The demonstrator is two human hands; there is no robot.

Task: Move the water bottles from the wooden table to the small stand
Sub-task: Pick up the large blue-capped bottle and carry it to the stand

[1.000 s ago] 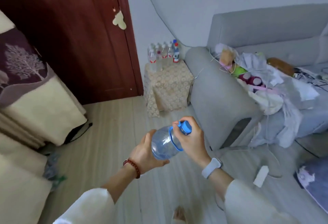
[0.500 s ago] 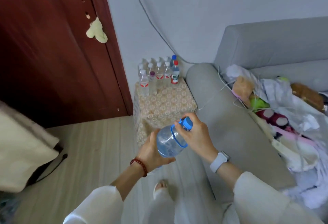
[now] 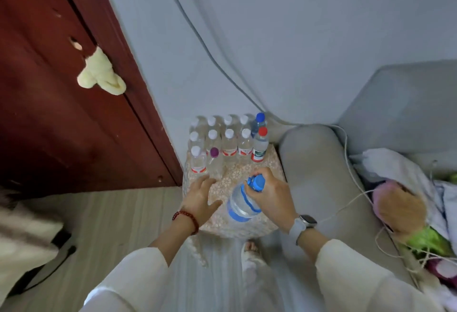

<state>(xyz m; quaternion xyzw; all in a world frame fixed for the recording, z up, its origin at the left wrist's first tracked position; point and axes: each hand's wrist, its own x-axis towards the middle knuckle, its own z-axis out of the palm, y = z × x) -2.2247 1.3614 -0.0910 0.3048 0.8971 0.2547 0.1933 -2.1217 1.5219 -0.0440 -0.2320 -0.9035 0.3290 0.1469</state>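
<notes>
A large clear plastic water bottle with a blue cap and blue band [image 3: 243, 201] is gripped at its neck by the right hand [image 3: 270, 194] and held tilted over the near edge of the small stand draped in a floral lace cloth [image 3: 257, 227]. The left hand [image 3: 200, 198] is spread with fingers relaxed, holding nothing. Small capped bottles [image 3: 228, 138] are ranked along the stand's far edge.

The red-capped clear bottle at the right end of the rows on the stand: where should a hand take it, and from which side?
Grip the red-capped clear plastic bottle at its neck, just under the cap, coming from above or from the sofa side. It stands upright, white-capped bottles press close on its left and a blue-capped bottle stands behind, so only the top and right side are free.
</notes>
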